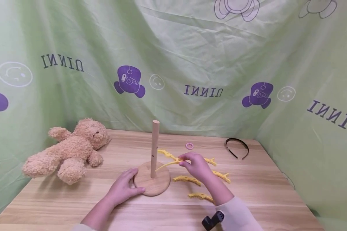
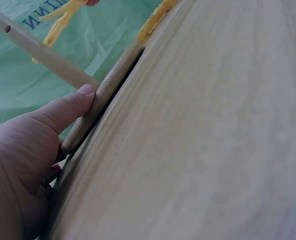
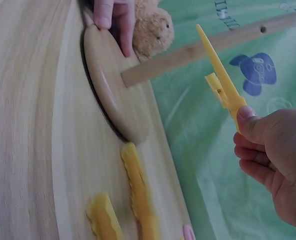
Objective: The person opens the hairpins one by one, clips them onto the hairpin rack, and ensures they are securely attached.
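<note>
A round wooden base (image 1: 159, 187) with an upright wooden post (image 1: 155, 141) stands on the table; small dark holes show in the post. My left hand (image 1: 122, 189) holds the base at its left rim, with the thumb on top in the left wrist view. My right hand (image 1: 198, 166) pinches the tail of a yellow alligator hair clip (image 3: 223, 70), and its two prongs are spread apart. The clip is in the air beside the post, its tips pointing toward it. Whether a tip touches the post I cannot tell.
Several more yellow hair clips (image 1: 187, 179) lie right of the base, some partly behind the right arm. A pink ring (image 1: 189, 146) and a black headband (image 1: 237, 140) are farther back. On the left lies a teddy bear (image 1: 72, 149). A green curtain (image 1: 173, 109) hangs behind the table.
</note>
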`<state>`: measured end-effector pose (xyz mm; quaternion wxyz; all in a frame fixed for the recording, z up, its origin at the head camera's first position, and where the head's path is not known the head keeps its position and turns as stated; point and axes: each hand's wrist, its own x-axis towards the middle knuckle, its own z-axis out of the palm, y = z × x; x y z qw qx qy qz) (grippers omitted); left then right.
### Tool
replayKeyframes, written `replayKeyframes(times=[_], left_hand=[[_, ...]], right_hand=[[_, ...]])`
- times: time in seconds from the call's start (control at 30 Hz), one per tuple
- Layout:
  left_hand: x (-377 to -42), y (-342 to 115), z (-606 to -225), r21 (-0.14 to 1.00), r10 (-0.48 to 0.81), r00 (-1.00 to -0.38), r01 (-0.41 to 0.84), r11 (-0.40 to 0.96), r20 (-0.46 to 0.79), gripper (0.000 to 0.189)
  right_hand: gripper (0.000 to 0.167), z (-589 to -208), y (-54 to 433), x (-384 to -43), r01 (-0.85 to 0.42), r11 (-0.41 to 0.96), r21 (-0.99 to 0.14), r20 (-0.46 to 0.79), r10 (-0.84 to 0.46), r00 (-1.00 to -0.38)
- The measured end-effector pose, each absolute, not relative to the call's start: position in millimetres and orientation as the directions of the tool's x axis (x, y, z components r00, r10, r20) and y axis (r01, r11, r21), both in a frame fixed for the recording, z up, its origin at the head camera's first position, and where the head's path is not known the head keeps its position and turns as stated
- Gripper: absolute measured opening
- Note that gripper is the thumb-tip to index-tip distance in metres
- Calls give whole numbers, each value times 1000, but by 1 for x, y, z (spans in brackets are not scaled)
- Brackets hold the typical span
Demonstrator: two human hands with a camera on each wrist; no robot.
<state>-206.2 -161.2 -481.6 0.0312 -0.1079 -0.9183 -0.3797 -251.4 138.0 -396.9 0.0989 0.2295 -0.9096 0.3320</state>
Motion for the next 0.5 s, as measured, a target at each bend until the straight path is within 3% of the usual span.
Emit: replayKeyframes(times=[0.5], left_hand=[[-206,-161,-482,683,173,-972,235,691,158,93]], right_hand=[[18,-408,98,-259,-530,617,-581,268,-470,-841]])
